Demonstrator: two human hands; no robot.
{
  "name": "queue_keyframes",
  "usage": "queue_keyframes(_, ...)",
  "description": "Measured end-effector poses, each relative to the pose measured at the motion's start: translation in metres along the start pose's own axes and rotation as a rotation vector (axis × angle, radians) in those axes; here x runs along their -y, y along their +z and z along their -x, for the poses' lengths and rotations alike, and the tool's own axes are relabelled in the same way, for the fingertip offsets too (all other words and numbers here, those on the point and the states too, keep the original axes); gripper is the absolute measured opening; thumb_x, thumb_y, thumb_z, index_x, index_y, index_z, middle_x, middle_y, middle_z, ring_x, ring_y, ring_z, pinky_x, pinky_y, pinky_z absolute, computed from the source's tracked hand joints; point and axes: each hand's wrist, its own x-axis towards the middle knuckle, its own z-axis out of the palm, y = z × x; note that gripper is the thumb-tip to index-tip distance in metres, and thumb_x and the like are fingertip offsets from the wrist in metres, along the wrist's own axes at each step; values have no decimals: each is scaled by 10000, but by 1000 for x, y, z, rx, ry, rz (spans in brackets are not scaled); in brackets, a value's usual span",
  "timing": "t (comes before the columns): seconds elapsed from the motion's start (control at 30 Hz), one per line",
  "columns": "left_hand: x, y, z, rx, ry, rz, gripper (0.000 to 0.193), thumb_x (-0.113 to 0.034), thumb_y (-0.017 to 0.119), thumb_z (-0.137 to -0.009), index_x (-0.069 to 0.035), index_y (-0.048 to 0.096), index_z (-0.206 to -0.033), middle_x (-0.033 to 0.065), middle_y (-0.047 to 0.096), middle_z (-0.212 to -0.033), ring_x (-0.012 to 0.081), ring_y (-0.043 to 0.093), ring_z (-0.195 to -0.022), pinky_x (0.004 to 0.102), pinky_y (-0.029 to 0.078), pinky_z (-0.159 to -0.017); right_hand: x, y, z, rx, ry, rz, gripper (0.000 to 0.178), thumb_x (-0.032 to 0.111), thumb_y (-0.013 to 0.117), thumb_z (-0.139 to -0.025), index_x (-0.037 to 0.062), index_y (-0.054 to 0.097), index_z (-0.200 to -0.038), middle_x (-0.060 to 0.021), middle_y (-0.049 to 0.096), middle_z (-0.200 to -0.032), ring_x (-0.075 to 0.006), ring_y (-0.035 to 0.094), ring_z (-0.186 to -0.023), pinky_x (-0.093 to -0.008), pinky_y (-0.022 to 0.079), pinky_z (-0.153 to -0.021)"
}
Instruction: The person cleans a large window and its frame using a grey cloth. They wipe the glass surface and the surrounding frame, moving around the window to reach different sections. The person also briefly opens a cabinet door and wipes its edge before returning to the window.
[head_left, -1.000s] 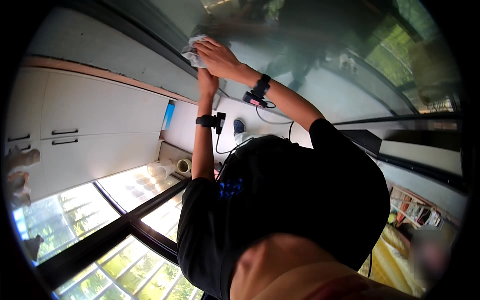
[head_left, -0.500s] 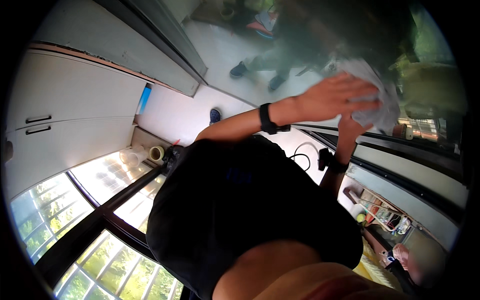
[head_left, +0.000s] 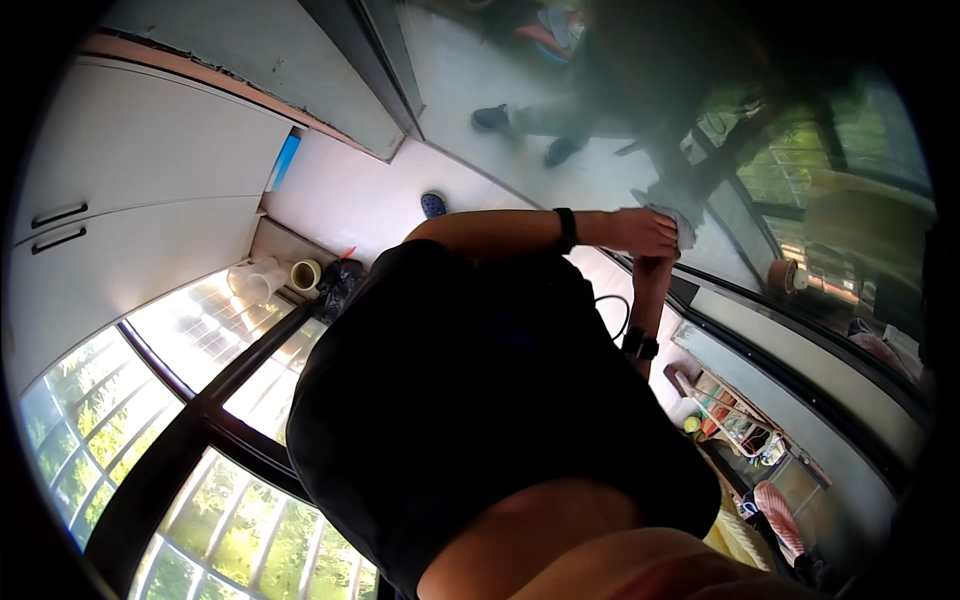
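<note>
My left hand (head_left: pixel 643 232) is closed on a crumpled pale grey cloth (head_left: pixel 682 220), its fingers curled over the near side. The cloth is bunched small, in front of a large dark glass pane (head_left: pixel 600 90); whether it touches the glass I cannot tell. Right below, my right hand (head_left: pixel 653 272) meets the left hand and the cloth's lower edge. Its fingers are mostly hidden there, so its grip is unclear. Both wrists wear black bands. Reflected in the glass are a dark figure, shoes and greenery.
White cabinets (head_left: pixel 150 150) with dark handles stand at left, above bright barred windows (head_left: pixel 250 530). A plant pot (head_left: pixel 305 274) and black bag (head_left: pixel 340 285) sit by the sill. A dark blue clog (head_left: pixel 433 205) is on the floor. A cluttered rack (head_left: pixel 735 415) stands at lower right.
Both hands have moved left and down in the picture, closer to my body. My left hand, earlier spread flat over the cloth, has closed, and the cloth is bunched smaller.
</note>
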Motion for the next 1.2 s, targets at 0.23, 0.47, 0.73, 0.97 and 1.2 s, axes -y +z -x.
queue_keyframes(0.23, 57, -164, 133, 78, -246, -92, 506, -88, 609, -801, -96, 638, -1307, 36, 646, -1256, 220, 586, -1224, 358, 437, -1127, -100, 164, -74, 639, 440, -161, 387, 248, 415, -1104, 33, 443, -1425, -78, 541, -1381, -177, 534, -1288, -333, 438, -1110)
queue_keyframes(0.47, 105, -309, 234, 125, -560, -510, 449, -122, 630, -805, -189, 668, -1247, 6, 644, -1206, 186, 587, -1224, 429, 392, -1144, -164, 416, -81, 830, 665, -276, 332, 97, 523, -1034, 58, 540, -1362, -83, 618, -1305, -189, 602, -1179, -328, 491, -1020)
queue_keyframes(0.73, 136, -378, 252, -284, -875, -825, 526, -138, 679, -794, -152, 633, -1318, 178, 561, -1325, 356, 563, -1154, 462, 435, -954, -172, 551, -84, 905, 700, -226, 307, 70, 590, -882, 46, 624, -1186, -85, 660, -1133, -232, 631, -1052, -376, 516, -921)
queue_keyframes(0.97, 93, -413, 274, -264, -984, -718, 575, -266, 667, -741, -72, 632, -1280, 153, 611, -1248, 338, 562, -1062, 436, 420, -905, -237, 490, -87, 1210, 750, -327, 351, 55, 470, -858, -29, 617, -1166, -101, 654, -1278, -212, 591, -1185, -374, 442, -1066)
queue_keyframes(1.2, 9, -462, 317, -223, -1153, -604, 624, -276, 670, -743, -17, 595, -1306, 199, 598, -1262, 378, 561, -1142, 480, 417, -995, -198, 557, 6, 1333, 761, 632, 318, 180, 600, -1004, 11, 639, -1271, -37, 648, -1211, -106, 558, -1127, -268, 436, -1005)
